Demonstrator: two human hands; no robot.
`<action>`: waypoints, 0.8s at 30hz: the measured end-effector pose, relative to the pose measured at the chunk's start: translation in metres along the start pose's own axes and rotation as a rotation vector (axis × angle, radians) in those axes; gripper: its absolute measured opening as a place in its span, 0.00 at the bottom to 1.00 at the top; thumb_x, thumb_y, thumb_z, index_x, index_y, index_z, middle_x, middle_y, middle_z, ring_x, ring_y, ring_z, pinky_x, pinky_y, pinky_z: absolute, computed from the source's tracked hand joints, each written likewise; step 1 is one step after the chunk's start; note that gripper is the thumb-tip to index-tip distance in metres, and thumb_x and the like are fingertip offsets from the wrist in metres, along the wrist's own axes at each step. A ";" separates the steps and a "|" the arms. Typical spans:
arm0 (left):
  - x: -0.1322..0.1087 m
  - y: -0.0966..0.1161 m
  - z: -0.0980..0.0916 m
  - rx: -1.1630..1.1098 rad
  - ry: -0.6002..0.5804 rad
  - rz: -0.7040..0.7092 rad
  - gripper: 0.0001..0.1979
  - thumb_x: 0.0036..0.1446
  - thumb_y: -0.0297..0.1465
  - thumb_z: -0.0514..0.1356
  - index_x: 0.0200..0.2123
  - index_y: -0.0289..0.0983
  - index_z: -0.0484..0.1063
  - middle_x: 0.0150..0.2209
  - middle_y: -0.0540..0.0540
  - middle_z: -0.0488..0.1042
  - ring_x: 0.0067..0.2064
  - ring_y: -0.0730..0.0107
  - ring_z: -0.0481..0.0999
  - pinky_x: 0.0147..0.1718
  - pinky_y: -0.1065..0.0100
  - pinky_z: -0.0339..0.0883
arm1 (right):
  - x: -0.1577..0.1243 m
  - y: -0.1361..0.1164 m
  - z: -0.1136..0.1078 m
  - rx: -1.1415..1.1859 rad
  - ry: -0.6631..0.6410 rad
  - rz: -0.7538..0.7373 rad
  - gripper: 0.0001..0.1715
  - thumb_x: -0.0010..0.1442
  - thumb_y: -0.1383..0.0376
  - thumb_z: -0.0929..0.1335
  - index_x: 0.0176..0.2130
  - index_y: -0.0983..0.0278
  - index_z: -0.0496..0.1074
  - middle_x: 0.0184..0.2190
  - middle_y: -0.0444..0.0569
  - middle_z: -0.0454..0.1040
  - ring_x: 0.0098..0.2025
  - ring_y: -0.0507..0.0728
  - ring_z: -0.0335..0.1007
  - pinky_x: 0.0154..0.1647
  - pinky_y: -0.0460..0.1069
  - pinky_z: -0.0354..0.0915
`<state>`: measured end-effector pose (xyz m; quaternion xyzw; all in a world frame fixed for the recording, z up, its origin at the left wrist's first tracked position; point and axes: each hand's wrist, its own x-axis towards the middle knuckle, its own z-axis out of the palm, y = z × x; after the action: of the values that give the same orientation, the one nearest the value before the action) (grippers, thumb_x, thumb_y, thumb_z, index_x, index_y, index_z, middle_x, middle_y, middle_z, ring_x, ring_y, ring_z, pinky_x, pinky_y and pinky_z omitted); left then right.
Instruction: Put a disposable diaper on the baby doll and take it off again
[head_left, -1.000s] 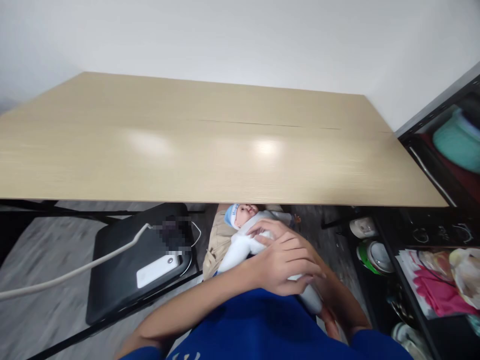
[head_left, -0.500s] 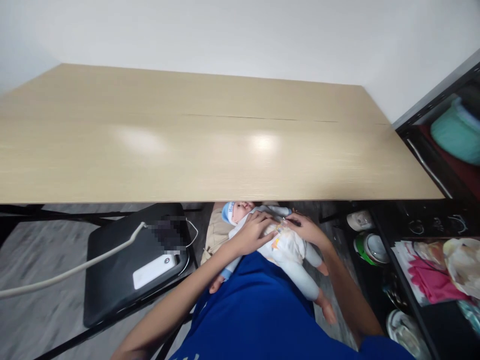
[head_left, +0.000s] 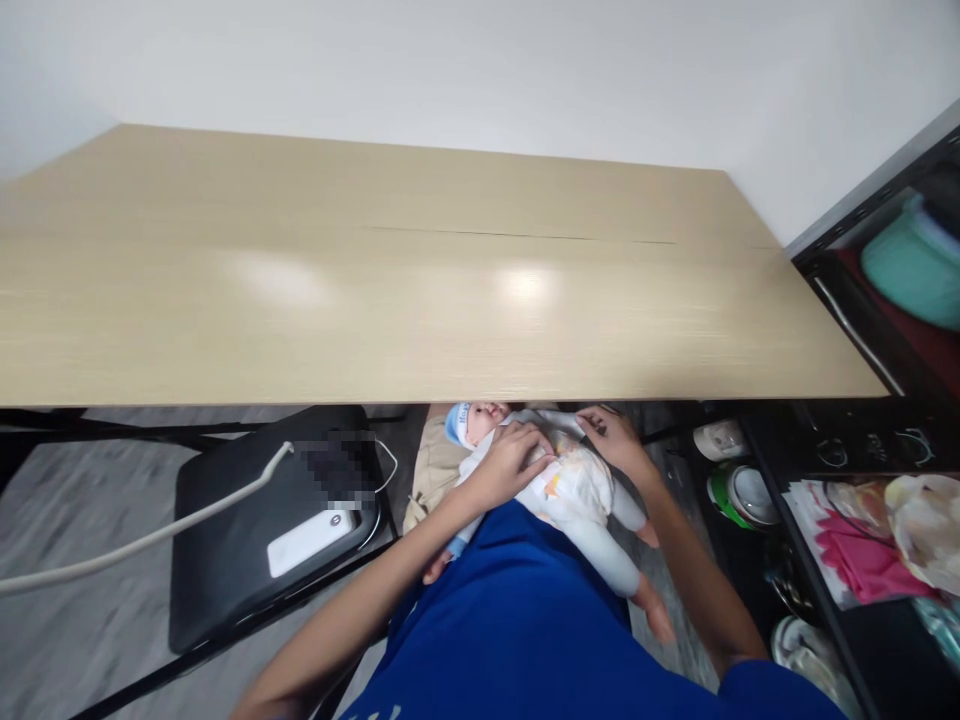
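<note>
Under the left fingers (head_left: 525,437) lies the doll (head_left: 574,492)

We face a white wall (head_left: 450,70) | wood-grain table (head_left: 375,330) shows two bright reflections | gray floor (head_left: 75,520) below | black seat (head_left: 225,560) left | black shelving (head_left: 892,645) right

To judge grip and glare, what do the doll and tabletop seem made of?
Doll: leggings probably soft fabric, matte, without highlights; nearer foot perhaps vinyl, smoothly moulded, though blur leaves this open. Tabletop: likely wood-look laminate, satin, with fine streaks and bright reflections.
</note>
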<state>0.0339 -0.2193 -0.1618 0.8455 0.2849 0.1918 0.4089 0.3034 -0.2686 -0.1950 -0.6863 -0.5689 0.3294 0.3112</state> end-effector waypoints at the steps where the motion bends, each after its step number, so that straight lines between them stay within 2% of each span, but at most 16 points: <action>1: -0.001 0.000 0.000 -0.004 -0.005 0.004 0.10 0.75 0.40 0.62 0.47 0.41 0.79 0.48 0.43 0.82 0.52 0.51 0.75 0.57 0.52 0.65 | -0.004 -0.010 0.000 0.012 -0.013 -0.046 0.15 0.72 0.56 0.69 0.50 0.59 0.83 0.50 0.54 0.86 0.51 0.62 0.83 0.57 0.57 0.75; 4: -0.003 0.002 -0.002 0.008 -0.047 0.022 0.12 0.75 0.41 0.62 0.55 0.44 0.81 0.55 0.42 0.80 0.57 0.50 0.74 0.62 0.50 0.63 | -0.014 -0.039 0.000 0.048 -0.095 -0.223 0.16 0.75 0.59 0.68 0.57 0.56 0.82 0.57 0.52 0.83 0.61 0.60 0.79 0.67 0.57 0.71; 6: -0.003 0.003 -0.004 0.020 -0.077 0.029 0.12 0.75 0.39 0.63 0.56 0.46 0.82 0.58 0.43 0.79 0.59 0.50 0.74 0.64 0.49 0.62 | -0.016 -0.053 0.001 0.062 -0.150 -0.307 0.17 0.76 0.62 0.67 0.58 0.57 0.81 0.58 0.52 0.82 0.63 0.60 0.78 0.69 0.58 0.69; 11: 0.005 0.003 -0.003 -0.013 -0.063 0.041 0.07 0.72 0.37 0.67 0.47 0.43 0.84 0.52 0.44 0.82 0.55 0.52 0.76 0.60 0.53 0.66 | -0.008 -0.064 0.005 0.054 -0.211 -0.358 0.18 0.77 0.65 0.65 0.58 0.59 0.81 0.57 0.54 0.83 0.61 0.61 0.79 0.67 0.59 0.71; 15: 0.003 0.011 -0.007 0.022 -0.055 0.031 0.07 0.74 0.36 0.63 0.44 0.41 0.80 0.49 0.43 0.81 0.53 0.52 0.75 0.56 0.52 0.66 | -0.005 -0.064 0.010 0.028 -0.248 -0.384 0.18 0.77 0.65 0.65 0.55 0.60 0.83 0.56 0.55 0.84 0.60 0.61 0.79 0.68 0.59 0.72; 20: -0.030 0.034 -0.031 -0.062 -0.089 -0.005 0.09 0.79 0.36 0.57 0.50 0.41 0.75 0.50 0.43 0.80 0.53 0.54 0.76 0.58 0.53 0.65 | -0.010 -0.066 0.011 0.002 -0.293 -0.407 0.18 0.80 0.61 0.64 0.54 0.59 0.83 0.54 0.53 0.85 0.58 0.60 0.80 0.65 0.57 0.72; 24: -0.071 0.049 -0.045 -0.135 -0.311 -0.009 0.10 0.80 0.37 0.56 0.48 0.42 0.76 0.46 0.46 0.80 0.51 0.57 0.76 0.56 0.57 0.67 | -0.028 -0.059 -0.009 -0.077 -0.251 -0.387 0.24 0.82 0.56 0.60 0.48 0.59 0.83 0.47 0.52 0.85 0.53 0.61 0.79 0.65 0.59 0.70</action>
<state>-0.0300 -0.2630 -0.1024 0.8341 0.2086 0.0756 0.5050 0.2727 -0.2877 -0.1399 -0.5294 -0.7363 0.3242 0.2692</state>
